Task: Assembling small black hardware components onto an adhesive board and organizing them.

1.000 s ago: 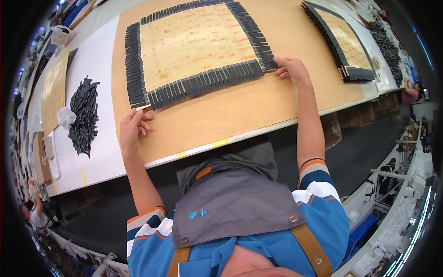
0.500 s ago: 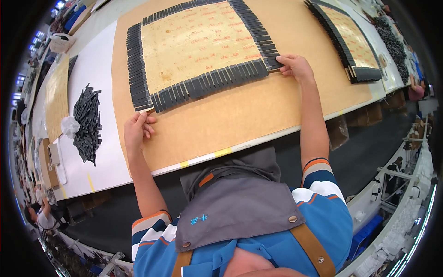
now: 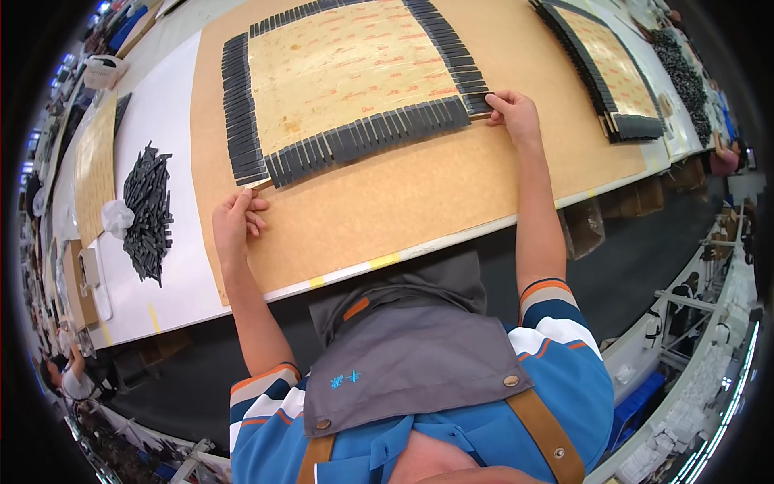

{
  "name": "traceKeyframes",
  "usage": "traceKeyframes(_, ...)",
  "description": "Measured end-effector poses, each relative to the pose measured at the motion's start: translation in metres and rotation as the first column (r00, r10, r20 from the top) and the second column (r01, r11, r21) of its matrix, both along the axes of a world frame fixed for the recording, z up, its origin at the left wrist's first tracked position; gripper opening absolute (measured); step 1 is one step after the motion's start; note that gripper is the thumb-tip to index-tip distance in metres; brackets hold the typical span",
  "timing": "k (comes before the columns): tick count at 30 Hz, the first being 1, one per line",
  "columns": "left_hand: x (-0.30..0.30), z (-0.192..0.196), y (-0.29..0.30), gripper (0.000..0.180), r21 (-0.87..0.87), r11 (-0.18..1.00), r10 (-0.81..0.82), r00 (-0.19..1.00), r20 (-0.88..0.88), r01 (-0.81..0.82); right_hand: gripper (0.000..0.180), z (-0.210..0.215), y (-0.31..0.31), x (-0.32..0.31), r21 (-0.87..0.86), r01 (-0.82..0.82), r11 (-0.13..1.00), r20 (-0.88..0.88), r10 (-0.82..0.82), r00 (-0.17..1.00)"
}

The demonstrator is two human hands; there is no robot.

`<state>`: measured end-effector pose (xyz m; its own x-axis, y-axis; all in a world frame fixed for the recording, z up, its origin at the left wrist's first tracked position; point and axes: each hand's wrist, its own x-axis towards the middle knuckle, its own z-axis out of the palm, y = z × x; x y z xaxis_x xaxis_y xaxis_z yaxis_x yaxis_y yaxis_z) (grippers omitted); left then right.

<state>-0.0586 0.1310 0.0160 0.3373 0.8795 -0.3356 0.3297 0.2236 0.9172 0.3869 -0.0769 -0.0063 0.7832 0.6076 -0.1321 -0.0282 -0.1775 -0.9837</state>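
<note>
A yellowish square sheet (image 3: 347, 77) with faint red print lies on a brown board. Narrow black strips (image 3: 367, 139) line its edges side by side, their outer ends reaching past the sheet. At the sheet's near left corner, my left hand (image 3: 237, 226) pinches the bare tip between thumb and forefinger, its other fingers curled loosely. My right hand (image 3: 516, 119) grips the near right corner, thumb and fingers closed beside the last black strips. Exactly how much of the corner lies under the right fingertips is hidden.
A loose pile of black strips (image 3: 147, 218) lies on the white tabletop to the left, beside a crumpled white wad (image 3: 118, 218) and another yellowish sheet (image 3: 94, 173). At the right stands a stack of strip-edged sheets (image 3: 592, 60). The table's near edge (image 3: 419, 256) runs before me.
Both hands stay at the two near corners of the sheet. The right hand has moved slightly up and left in the picture; the whole view has shifted a little too.
</note>
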Motion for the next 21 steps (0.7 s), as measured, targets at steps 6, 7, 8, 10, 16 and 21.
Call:
traceKeyframes(6,0.003,0.024,-0.019,0.023,0.013,1.0,-0.005,0.989,-0.147,0.007,0.014,-0.006,0.003,-0.012,0.031,0.084,0.996,0.113,-0.087,0.99)
traceKeyframes(7,0.019,0.043,-0.031,0.024,0.123,0.986,-0.099,0.988,-0.122,0.114,0.014,-0.006,0.003,-0.012,0.024,0.075,0.997,0.115,-0.077,0.99)
traceKeyframes(8,0.034,0.059,-0.045,0.024,0.229,0.95,-0.191,0.975,-0.113,0.212,0.013,-0.006,-0.001,-0.011,0.046,0.078,0.996,0.108,-0.083,0.991)
traceKeyframes(10,0.083,0.071,-0.041,0.025,0.52,0.781,-0.316,0.937,-0.152,0.347,0.013,-0.002,-0.003,-0.006,0.077,0.064,0.995,0.115,-0.072,0.991)
traceKeyframes(16,0.226,0.018,0.003,0.029,0.632,0.355,-0.398,0.723,-0.564,0.689,0.011,-0.009,-0.004,-0.014,0.103,0.078,0.992,0.079,-0.086,0.993)
traceKeyframes(21,0.249,0.004,-0.001,0.034,0.448,0.353,-0.364,0.561,-0.743,0.822,0.011,-0.004,-0.011,-0.021,0.074,0.119,0.99,0.106,-0.126,0.986)
